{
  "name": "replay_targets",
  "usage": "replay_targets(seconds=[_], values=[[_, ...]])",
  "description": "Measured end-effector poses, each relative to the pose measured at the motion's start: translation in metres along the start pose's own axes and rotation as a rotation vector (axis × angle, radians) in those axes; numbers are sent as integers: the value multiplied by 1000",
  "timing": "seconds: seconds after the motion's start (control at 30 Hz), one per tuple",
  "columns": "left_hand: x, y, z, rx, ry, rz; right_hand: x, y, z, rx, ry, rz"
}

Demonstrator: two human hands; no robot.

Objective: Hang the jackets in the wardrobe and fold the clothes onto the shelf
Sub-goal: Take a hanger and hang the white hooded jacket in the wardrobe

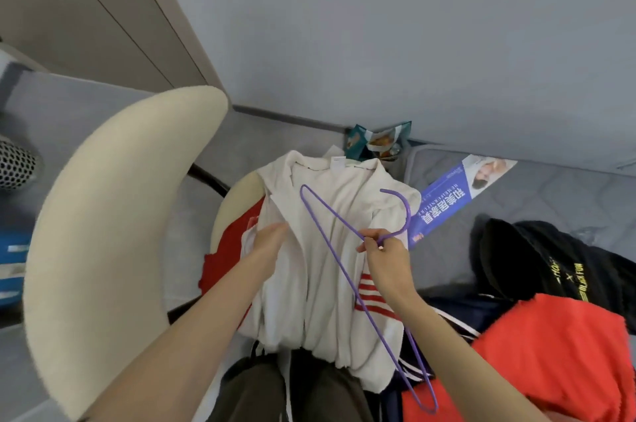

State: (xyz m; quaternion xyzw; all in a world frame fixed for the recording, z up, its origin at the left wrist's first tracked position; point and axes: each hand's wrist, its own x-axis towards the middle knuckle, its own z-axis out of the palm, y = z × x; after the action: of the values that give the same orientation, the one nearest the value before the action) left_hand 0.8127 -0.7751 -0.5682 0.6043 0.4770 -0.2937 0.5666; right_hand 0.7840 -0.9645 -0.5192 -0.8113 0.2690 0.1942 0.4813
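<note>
A cream white jacket (320,270) with red stripes lies spread over a pile on the seat of a cream chair (113,215). My left hand (270,242) rests with straight fingers on the jacket's left front panel. My right hand (385,256) pinches a purple wire hanger (330,235) at the base of its hook, holding it above the jacket. The hanger's far corner points at the collar; its near corner hangs over the clothes at the bottom.
A red garment (227,249) lies under the jacket. On the grey mattress (550,194) to the right lie a black jacket (537,259), an orange-red garment (557,352), a dark striped one and a blue leaflet (444,208). A snack bag (378,141) sits by the wall.
</note>
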Motion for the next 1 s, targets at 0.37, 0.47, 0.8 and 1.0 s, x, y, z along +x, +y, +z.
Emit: replay_targets(seconds=[0.37, 0.47, 0.8, 1.0], values=[[41, 10, 23, -242, 129, 95, 42, 1, 0, 96, -78, 40], [27, 16, 6, -189, 127, 161, 42, -10, -7, 50, -98, 45], [-53, 37, -8, -278, -283, 237, 47, -54, 6, -243, -380, -8], [-65, 30, 12, -276, -308, 310, 59, -68, 19, 88, -435, 59]])
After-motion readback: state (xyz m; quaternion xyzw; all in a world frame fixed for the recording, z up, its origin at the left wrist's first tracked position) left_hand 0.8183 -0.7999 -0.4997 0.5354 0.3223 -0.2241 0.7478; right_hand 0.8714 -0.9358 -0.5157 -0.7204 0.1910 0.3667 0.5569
